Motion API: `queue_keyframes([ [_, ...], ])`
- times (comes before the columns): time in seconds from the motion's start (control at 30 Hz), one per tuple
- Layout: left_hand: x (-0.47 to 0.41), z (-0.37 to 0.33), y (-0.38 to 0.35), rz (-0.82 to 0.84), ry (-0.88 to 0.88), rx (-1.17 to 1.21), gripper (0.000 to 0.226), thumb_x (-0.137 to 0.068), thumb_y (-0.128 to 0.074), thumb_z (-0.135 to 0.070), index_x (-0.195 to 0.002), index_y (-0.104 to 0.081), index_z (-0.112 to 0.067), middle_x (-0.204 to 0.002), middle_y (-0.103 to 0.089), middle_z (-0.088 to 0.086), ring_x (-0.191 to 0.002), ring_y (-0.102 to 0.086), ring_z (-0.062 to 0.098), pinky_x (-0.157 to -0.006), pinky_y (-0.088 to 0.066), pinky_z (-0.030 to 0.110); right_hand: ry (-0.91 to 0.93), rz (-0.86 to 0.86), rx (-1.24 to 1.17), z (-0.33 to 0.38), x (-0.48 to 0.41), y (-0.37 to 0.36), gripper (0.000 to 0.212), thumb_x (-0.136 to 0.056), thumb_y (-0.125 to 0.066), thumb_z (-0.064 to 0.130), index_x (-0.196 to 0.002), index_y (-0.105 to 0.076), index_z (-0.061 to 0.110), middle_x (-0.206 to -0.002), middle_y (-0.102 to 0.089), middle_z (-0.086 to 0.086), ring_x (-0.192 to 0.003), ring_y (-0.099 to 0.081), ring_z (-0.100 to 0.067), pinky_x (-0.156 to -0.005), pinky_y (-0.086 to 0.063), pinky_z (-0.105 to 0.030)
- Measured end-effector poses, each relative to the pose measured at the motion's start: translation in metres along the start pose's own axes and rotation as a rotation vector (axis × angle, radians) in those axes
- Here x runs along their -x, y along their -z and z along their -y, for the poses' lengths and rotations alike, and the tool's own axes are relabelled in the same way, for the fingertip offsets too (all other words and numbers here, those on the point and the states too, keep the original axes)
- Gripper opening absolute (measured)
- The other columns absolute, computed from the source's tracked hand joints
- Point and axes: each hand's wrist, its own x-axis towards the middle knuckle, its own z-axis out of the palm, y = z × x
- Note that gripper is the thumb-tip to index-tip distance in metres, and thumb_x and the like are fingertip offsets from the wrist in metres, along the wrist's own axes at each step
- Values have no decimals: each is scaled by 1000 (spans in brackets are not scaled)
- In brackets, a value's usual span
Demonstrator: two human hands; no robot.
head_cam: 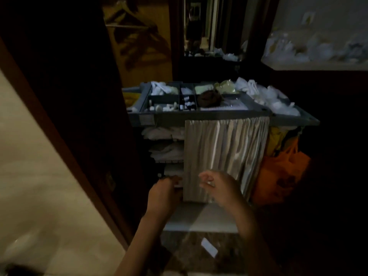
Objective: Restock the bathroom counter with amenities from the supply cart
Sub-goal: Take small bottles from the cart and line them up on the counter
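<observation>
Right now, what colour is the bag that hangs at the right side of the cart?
The bag is orange, seen best in the head view.

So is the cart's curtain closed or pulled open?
Partly open: the curtain covers the right part, and folded towels show on shelves at its left.

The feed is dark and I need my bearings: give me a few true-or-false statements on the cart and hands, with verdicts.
1. A silver curtain hangs on the front of the cart. True.
2. The orange bag hangs left of the curtain. False: it hangs to its right.
3. Both hands are in the top tray. False: the left hand and right hand are low, at the curtain's bottom edge.
4. Folded white linens are stacked left of the curtain. True.
</observation>
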Motion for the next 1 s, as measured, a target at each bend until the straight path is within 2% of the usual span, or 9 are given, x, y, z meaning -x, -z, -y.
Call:
queue_keyframes([
  [0.07, -43, 8, 10, -60, -8, 10, 37, -88, -63, -27, -125, -61, -27, -121, -65, -3, -111, -61, 17, -87, -48, 29, 37, -41, -13, 5, -46, 7, 32, -90, -64, 33, -121, -60, 29, -112, -65, 11, -103, -59, -5, -86, -46, -21],
  [0.17, -94, 16, 15, -82, -2, 37, 35, -86, -66, -23, -121, -65, -25, -119, -66, -1, -110, -61, 20, -87, -48, 30, 62, -2, -19, 6, -101, 12, 32, -89, -65, 31, -121, -59, 33, -112, -63, 13, -103, -58, -2, -89, -48, -24],
  [0.27, -139, 27, 3, -107, -10, 124, 30, -80, -71, -18, -110, -71, -14, -106, -71, 7, -99, -67, 27, -81, -52, 30, 27, 32, -37, -9, -147, 9, 32, -89, -66, 29, -119, -59, 34, -112, -63, 14, -103, -57, 0, -90, -49, -24],
  [0.4, -173, 35, -13, -20, -7, 84, 34, -87, -64, -26, -121, -64, -25, -114, -66, -5, -104, -62, 13, -84, -44, 22, 14, 37, -74, -26, -184, -1, 30, -90, -64, 30, -118, -57, 37, -113, -61, 17, -102, -55, 5, -89, -47, -20],
  [0.57, -206, 49, -23, -6, 28, 107, 30, -86, -65, -26, -116, -64, -28, -110, -65, -7, -97, -61, 10, -77, -45, 23, 27, 73, -108, -29, -224, -10, 31, -91, -62, 29, -121, -56, 33, -116, -59, 15, -105, -54, 3, -90, -46, -20],
  [0.7, -238, 54, -24, -29, 4, 130, 34, -89, -64, -22, -123, -60, -24, -116, -63, -6, -104, -60, 8, -86, -47, 20, 21, 98, -116, -30, -253, -14, 31, -91, -62, 27, -122, -57, 32, -119, -59, 13, -105, -54, 1, -89, -46, -19],
  [0.8, -267, 54, -26, -9, -6, 159, 37, -91, -61, -21, -128, -57, -21, -121, -62, -3, -110, -58, 10, -92, -49, 27, 6, 106, -105, -35, -276, -15, 31, -92, -61, 25, -122, -56, 31, -120, -57, 12, -104, -51, 2, -83, -40, -13],
  [0.9, -299, 55, -31, -23, -18, 178, 35, -90, -62, -20, -125, -58, -21, -121, -62, -2, -108, -59, 9, -90, -51, 26, -25, 103, -132, -44, -301, -12, 30, -92, -62, 24, -121, -57, 29, -120, -57, 11, -101, -51, 2, -81, -40, -12],
  [1.0, -335, 52, -35, -80, -46, 216, 29, -88, -65, -16, -117, -64, -20, -115, -64, -3, -103, -60, 10, -81, -48, 19, -25, 54, -155, -55, -332, -7, 27, -91, -63, 23, -118, -60, 27, -118, -58, 11, -101, -52, 2, -81, -40, -10],
])
